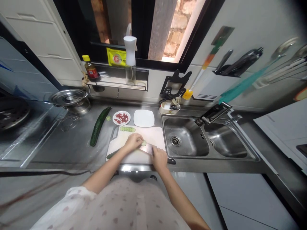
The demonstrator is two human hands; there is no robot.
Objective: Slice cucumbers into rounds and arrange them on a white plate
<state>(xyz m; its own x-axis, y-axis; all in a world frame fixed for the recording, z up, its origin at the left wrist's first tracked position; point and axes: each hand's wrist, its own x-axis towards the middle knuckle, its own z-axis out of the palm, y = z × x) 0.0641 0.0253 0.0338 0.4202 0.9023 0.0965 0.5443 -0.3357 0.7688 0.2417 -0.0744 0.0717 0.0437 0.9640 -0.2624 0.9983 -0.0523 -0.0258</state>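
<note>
Over the white cutting board (158, 135), my left hand (133, 142) is closed, its fingertips pinching a thin cucumber slice (143, 143) beside the blade. My right hand (160, 158) grips a knife (146, 148), its broad blade pointing left toward the slice. A row of overlapping cucumber slices (127, 129) lies near the board's top edge. Partly hidden by my left forearm is a cut cucumber piece (112, 154) on the board. A black handle end (171, 161) shows right of my right hand; I cannot tell whether it belongs to the same knife.
Left of the board lie a long whole-looking cucumber (98, 127) and a small cucumber end (108, 118). Behind stand a plate of chopped red pieces (122, 112) and a white square plate (144, 118). A double sink (187, 134) is at right, a lidded pot (72, 100) at left.
</note>
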